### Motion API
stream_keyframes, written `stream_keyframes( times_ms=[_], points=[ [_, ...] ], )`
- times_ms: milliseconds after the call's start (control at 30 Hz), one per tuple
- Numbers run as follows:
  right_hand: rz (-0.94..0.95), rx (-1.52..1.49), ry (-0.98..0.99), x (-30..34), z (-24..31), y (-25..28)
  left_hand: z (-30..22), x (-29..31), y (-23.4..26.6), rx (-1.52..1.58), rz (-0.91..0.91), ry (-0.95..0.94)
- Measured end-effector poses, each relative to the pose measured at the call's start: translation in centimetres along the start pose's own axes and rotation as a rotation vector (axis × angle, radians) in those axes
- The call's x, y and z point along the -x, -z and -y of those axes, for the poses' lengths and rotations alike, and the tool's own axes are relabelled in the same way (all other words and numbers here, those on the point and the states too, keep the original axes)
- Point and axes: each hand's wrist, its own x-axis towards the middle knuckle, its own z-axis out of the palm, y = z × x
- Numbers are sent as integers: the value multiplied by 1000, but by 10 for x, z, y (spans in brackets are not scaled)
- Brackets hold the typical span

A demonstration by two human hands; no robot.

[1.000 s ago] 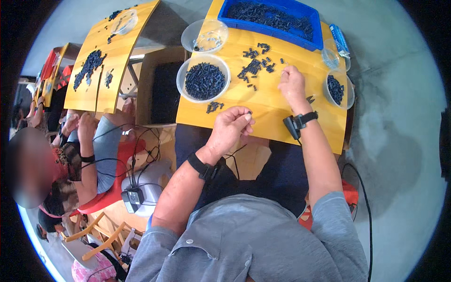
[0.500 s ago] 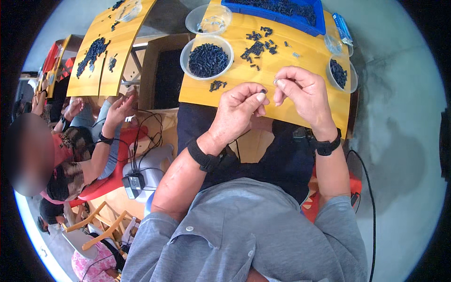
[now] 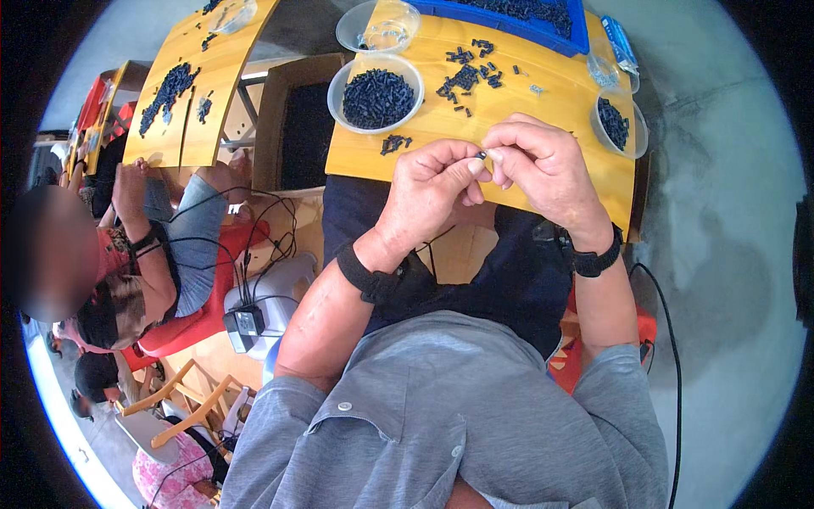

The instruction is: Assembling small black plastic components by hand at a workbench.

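My left hand pinches a small black cylindrical part between thumb and fingertips, just above the near edge of the yellow table. Right beside it, my right hand has thumb and forefinger pressed together against the part's end. What those right fingers hold is too small and covered to make out. Beyond the hands lie loose black parts of the same sort, and a few small silvery pieces. A translucent bowl heaped with black parts stands to the left, with a small cluster in front of it.
A clear bowl with small shiny pieces sits behind the full one. At the back is a blue tray of black parts; at right, another bowl. A co-worker sits left at another yellow table. A black cable hangs right.
My right hand has moved left, and its fingertips now meet the black part in my left hand. The co-worker's arm at the left has drawn in toward the other table's edge.
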Motion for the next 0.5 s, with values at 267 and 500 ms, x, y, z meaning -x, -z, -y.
stream_keyframes(
  times_ms=[267,500],
  points=[
    [23,96,43,-1,2,-3,-1,2,1,8,-8,38],
    [12,227,89,-3,-5,-4,-1,0,4,-95,9,72]
  ],
)
